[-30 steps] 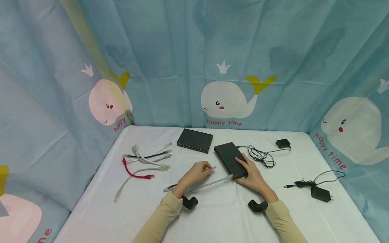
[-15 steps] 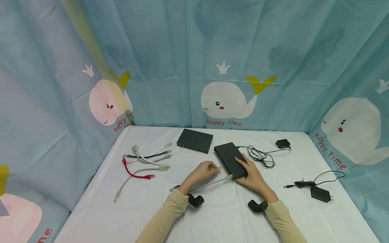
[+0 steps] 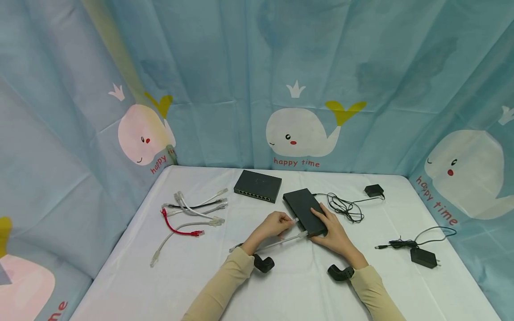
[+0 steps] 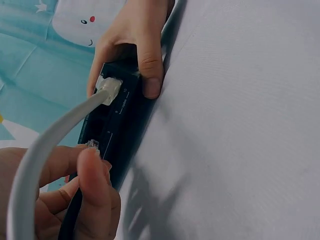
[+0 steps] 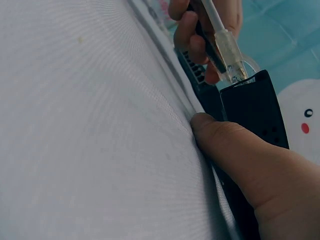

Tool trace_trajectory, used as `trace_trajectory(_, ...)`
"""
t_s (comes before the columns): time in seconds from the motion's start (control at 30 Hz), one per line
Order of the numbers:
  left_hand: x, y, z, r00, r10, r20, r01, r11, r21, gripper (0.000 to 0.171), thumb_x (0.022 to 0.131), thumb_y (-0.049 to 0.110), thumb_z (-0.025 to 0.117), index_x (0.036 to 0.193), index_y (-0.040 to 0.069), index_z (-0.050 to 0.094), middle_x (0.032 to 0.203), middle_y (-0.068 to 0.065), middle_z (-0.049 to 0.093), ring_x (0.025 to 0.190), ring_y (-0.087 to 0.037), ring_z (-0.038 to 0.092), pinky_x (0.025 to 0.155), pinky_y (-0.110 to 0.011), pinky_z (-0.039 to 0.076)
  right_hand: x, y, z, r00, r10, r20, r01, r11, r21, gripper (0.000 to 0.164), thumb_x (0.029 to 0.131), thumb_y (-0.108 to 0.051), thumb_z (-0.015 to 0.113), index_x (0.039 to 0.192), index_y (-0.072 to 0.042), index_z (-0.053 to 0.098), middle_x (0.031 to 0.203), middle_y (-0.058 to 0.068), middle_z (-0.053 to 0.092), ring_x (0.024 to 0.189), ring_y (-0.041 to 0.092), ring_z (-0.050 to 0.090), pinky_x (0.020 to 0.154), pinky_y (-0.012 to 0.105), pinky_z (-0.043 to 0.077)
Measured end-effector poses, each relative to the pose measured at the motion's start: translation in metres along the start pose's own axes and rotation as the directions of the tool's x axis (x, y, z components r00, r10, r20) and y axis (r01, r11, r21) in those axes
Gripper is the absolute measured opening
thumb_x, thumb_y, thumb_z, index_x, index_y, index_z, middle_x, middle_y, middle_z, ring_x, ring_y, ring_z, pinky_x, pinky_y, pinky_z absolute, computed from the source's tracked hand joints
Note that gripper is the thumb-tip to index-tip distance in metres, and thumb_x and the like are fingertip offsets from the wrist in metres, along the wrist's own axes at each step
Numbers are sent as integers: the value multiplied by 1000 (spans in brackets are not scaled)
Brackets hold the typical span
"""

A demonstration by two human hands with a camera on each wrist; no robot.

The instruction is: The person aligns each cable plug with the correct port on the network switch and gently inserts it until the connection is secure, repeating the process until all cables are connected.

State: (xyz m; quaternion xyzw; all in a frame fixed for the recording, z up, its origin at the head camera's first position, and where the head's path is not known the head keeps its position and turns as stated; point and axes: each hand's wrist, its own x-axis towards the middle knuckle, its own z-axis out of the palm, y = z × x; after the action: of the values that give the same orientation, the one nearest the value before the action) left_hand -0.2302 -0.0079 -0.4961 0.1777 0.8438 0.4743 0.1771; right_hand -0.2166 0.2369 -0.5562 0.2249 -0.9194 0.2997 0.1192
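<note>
A black network switch lies slanted on the table, its right end gripped by my right hand. In the left wrist view that hand's thumb presses one face and its fingers curl round the other side. A white network cable has its clear plug in the port nearest the right hand. My left hand pinches the clear plug of a black network cable between thumb and fingers. That plug is at the port side of the switch; whether it is inside a port, I cannot tell.
Another black switch lies behind, ports facing forward. Several loose cables, including a red network cable, lie at left. On the right are a power adapter, its coiled cord running to the gripped switch, and a second adapter.
My left hand has moved right, bringing the black cable's plug up to the switch's port side. The right hand and the switch have stayed put.
</note>
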Motion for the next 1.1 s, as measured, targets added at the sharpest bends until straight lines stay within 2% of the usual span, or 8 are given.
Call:
trace_trajectory(0.1, 3, 0, 1, 1000, -6, 4, 6, 1000, -19, 20, 92, 19, 58, 92, 1, 66, 72, -22, 63, 44, -16, 58, 47, -23, 47, 0, 1, 0, 1000, 0, 4, 0, 1000, -6, 88, 67, -36, 82, 142, -21, 39, 150, 20, 23, 131, 41, 30, 94, 61, 36)
trace_trajectory(0.23, 7, -5, 2, 998, -56, 19, 58, 992, -110, 21, 91, 19, 60, 93, 0, 67, 65, -12, 61, 46, -14, 60, 50, -25, 51, 0, 2, 0, 1000, -5, -3, 5, 1000, -15, 88, 66, -37, 82, 142, -21, 39, 150, 20, 23, 131, 42, 29, 93, 61, 36)
trace_trajectory(0.37, 12, -11, 2, 992, -108, 70, 121, 963, -239, 23, 90, 18, 62, 95, -4, 67, 60, -3, 58, 46, -9, 58, 51, -25, 52, 0, 3, 0, 1000, -19, -14, 19, 1000, -17, 89, 66, -37, 83, 142, -20, 40, 149, 21, 23, 130, 42, 30, 93, 60, 37)
trace_trajectory(0.5, 14, -14, 0, 980, -141, 138, 178, 932, -317, 26, 89, 18, 63, 96, -7, 67, 60, -2, 58, 49, -9, 58, 50, -22, 51, 0, 3, 1, 999, -28, -17, 28, 999, -18, 89, 66, -37, 83, 142, -20, 40, 149, 21, 23, 129, 42, 31, 92, 60, 37)
trace_trajectory(0.7, 19, -18, -2, 970, -154, 186, 215, 902, -374, 29, 90, 18, 62, 96, -10, 64, 63, -2, 58, 50, -8, 57, 49, -19, 50, 0, 2, 1, 999, -31, -17, 31, 999, -15, 89, 66, -35, 83, 141, -19, 40, 149, 22, 24, 129, 43, 31, 91, 61, 37)
trace_trajectory(0.93, 21, -15, -3, 968, -143, 206, 212, 903, -372, 28, 90, 19, 61, 100, -7, 65, 65, -2, 58, 52, -8, 57, 51, -19, 51, 0, 2, 1, 999, -40, -23, 40, 999, -9, 89, 65, -34, 84, 141, -18, 41, 149, 22, 24, 129, 42, 32, 92, 60, 37)
trace_trajectory(1.1, 23, -16, -2, 958, -170, 230, 253, 878, -407, 29, 91, 21, 60, 100, -6, 65, 67, -2, 59, 54, -7, 58, 53, -18, 51, -1, 2, 1, 999, -44, -24, 44, 999, -18, 88, 65, -34, 84, 141, -22, 41, 149, 22, 24, 128, 42, 32, 91, 61, 36)
